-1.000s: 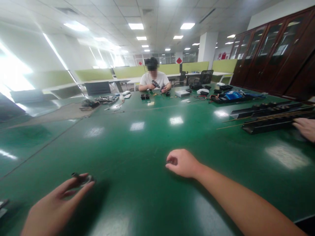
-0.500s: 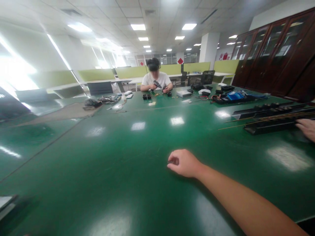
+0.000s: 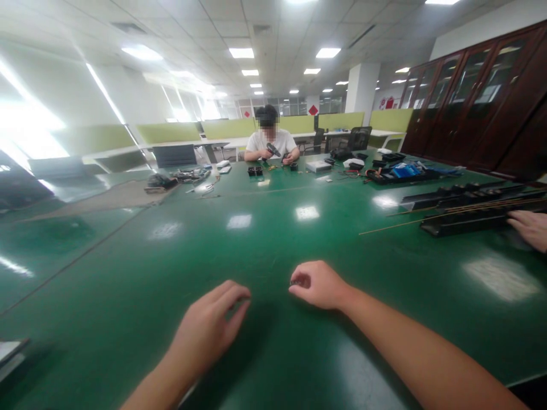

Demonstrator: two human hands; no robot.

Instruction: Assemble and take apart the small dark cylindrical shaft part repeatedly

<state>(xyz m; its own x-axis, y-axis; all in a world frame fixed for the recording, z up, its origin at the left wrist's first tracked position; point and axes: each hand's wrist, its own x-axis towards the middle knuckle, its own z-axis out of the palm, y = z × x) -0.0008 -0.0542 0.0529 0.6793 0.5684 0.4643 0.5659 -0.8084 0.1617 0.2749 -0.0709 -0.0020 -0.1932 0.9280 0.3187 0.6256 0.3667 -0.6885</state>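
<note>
My right hand (image 3: 318,285) rests low over the green tabletop (image 3: 273,239), its fingers curled and closed on a small dark object (image 3: 294,282). Only a bit of that object shows between thumb and fingertips, too little to tell its kind. To the left hangs my left hand (image 3: 213,319), slightly blurred, above the table. Its fingers are bent, the thumb stands a little apart from them, and nothing shows between. A gap of bare green surface separates the two hands.
At the right edge another person's hand (image 3: 530,228) touches long black channel-shaped bars (image 3: 465,222) and thin yellowish rods (image 3: 393,226). Across the table a person (image 3: 271,142) holds a power drill (image 3: 273,150). A tool tray (image 3: 399,176) lies far right; a white-edged object (image 3: 11,353) sits lower left.
My left hand has come into view from below and reached toward my right hand, which has stayed nearly still. A thin rod at the right now extends farther left.
</note>
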